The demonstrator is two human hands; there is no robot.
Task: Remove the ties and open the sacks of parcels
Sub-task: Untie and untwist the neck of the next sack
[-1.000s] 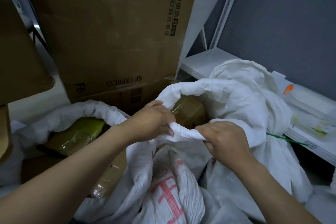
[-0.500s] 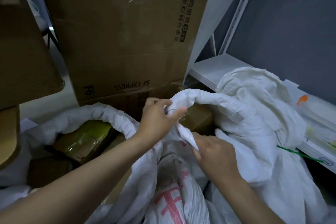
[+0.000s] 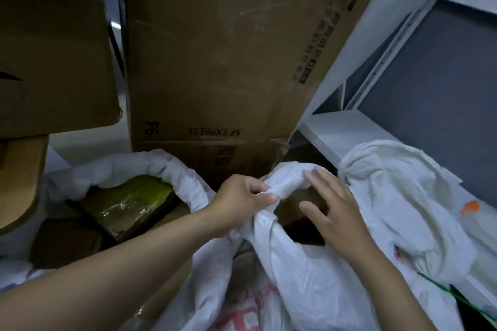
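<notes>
The left hand (image 3: 239,200) has its grip clenched on the rolled rim of the middle sack (image 3: 289,179). The right hand (image 3: 336,212) is released, its spread fingers (image 3: 313,179) apparently touching the same rim. The rim runs left to right between them, over a brown parcel (image 3: 304,197). The tall carton (image 3: 215,62) blocks the far side, so the open room lies toward the person.

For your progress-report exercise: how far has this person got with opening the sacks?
Done: the left sack gapes, rim rolled back, a taped parcel showing. In hand: the left hand pinches the middle sack at its rim; the right hand is open beside it. Left: the right sack looks bunched shut.
</notes>
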